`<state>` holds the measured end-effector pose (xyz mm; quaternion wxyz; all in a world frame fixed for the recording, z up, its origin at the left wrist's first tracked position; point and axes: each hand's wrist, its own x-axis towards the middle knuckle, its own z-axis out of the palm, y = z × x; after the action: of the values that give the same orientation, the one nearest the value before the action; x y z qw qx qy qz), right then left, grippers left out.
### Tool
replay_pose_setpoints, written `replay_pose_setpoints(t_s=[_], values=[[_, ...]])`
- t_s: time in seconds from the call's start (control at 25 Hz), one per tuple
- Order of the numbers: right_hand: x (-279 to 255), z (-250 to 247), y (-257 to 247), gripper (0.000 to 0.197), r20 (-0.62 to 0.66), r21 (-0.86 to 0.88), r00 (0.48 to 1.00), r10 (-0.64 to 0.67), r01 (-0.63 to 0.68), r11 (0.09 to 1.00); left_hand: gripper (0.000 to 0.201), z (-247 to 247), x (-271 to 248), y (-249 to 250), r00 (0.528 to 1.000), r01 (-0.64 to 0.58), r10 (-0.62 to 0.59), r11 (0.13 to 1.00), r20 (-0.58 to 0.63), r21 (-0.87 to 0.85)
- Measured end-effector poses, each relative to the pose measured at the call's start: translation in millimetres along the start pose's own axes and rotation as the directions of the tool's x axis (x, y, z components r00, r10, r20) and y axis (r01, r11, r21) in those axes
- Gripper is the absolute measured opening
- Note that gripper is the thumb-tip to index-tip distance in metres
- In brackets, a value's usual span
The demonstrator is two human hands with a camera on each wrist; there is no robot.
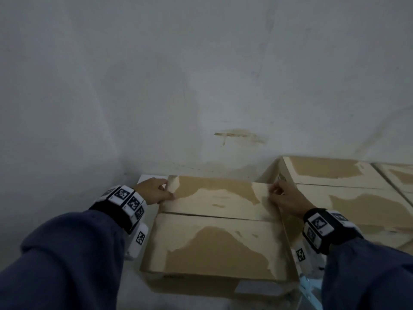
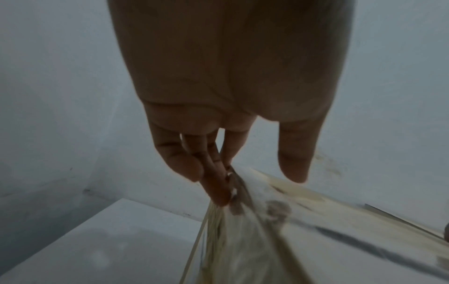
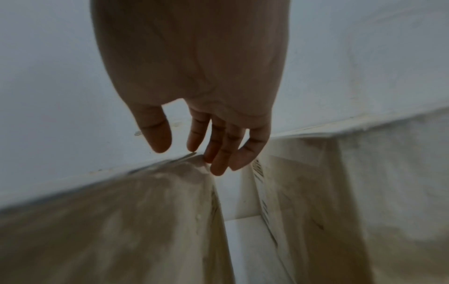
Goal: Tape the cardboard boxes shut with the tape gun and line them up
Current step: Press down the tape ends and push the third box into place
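A closed cardboard box (image 1: 214, 242) lies in front of me against the wall, its two top flaps meeting in an untaped seam. My left hand (image 1: 166, 189) is at its far left corner, thumb over the top and straight fingers (image 2: 216, 184) against the left side. My right hand (image 1: 276, 191) is at the far right corner, where relaxed fingertips (image 3: 218, 165) touch the edge and the thumb stands apart. In the wrist views the box (image 2: 340, 240) (image 3: 109, 230) fills the lower part. No tape gun is in view.
A second cardboard box (image 1: 348, 198) (image 3: 364, 192) sits just right of mine with a narrow gap between them, and a third (image 1: 400, 175) lies beyond it. All stand on a white table (image 2: 97, 240) in a wall corner. A pale blue thing (image 1: 306, 285) shows beside my right sleeve.
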<state>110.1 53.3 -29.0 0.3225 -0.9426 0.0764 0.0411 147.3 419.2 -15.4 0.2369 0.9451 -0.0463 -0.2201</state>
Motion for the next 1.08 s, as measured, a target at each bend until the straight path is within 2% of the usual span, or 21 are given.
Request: replay_pose_setpoints(t_s=[0.08,0.24,0.36,0.44,0.48,0.6,0.68,0.76,0.84,0.96,1.04,1.08], values=[[15,2,-1,0.016,-0.028,-0.046,1.000,-0.006,0.005,0.999,0.033,-3,14,-1,0.997,0.002,-0.002,1.000,-0.078,0.002],[39,7,8,0.013,-0.027,-0.116,1.000,0.009,-0.012,0.993,0.029,1,33,-1,0.993,0.028,-0.052,0.973,-0.102,-0.229],[43,6,11,0.022,0.018,-0.122,0.999,0.027,-0.025,0.992,0.044,1,42,-6,0.990,0.069,-0.108,0.935,-0.094,-0.347],[42,1,9,0.028,0.046,-0.144,0.998,0.050,-0.043,0.989,0.070,-2,49,-15,0.990,0.046,-0.080,0.965,-0.119,-0.259],[42,-1,9,0.031,0.037,-0.177,0.998,0.049,-0.042,0.983,0.074,-5,52,-16,0.990,-0.007,-0.017,0.985,-0.137,-0.171],[47,-2,5,0.037,0.080,-0.284,0.995,-0.054,0.075,0.956,0.059,-11,58,-6,0.985,-0.156,0.155,0.988,-0.080,-0.007],[49,0,0,0.042,0.160,-0.270,0.986,-0.052,0.095,0.958,0.044,-13,60,2,0.990,-0.140,0.140,0.990,-0.011,0.000],[47,0,-3,0.042,0.199,-0.227,0.980,0.009,0.038,0.973,0.035,-12,59,2,0.995,-0.099,0.098,0.993,-0.006,-0.058],[46,0,2,0.036,0.177,-0.170,0.984,0.033,-0.003,0.985,0.033,-9,57,-2,0.995,-0.099,0.093,0.985,-0.042,-0.145],[42,4,17,0.030,0.069,-0.049,0.997,0.046,-0.043,0.998,0.030,-3,53,-8,0.992,-0.089,0.068,0.971,-0.103,-0.222],[36,5,23,0.026,0.050,0.020,0.998,0.038,-0.039,0.999,0.008,0,55,-14,0.996,-0.061,0.041,0.960,-0.079,-0.273],[33,6,24,0.028,0.071,0.075,0.997,0.043,-0.048,0.996,0.008,0,55,-17,0.998,-0.056,0.045,0.954,-0.045,-0.294]])
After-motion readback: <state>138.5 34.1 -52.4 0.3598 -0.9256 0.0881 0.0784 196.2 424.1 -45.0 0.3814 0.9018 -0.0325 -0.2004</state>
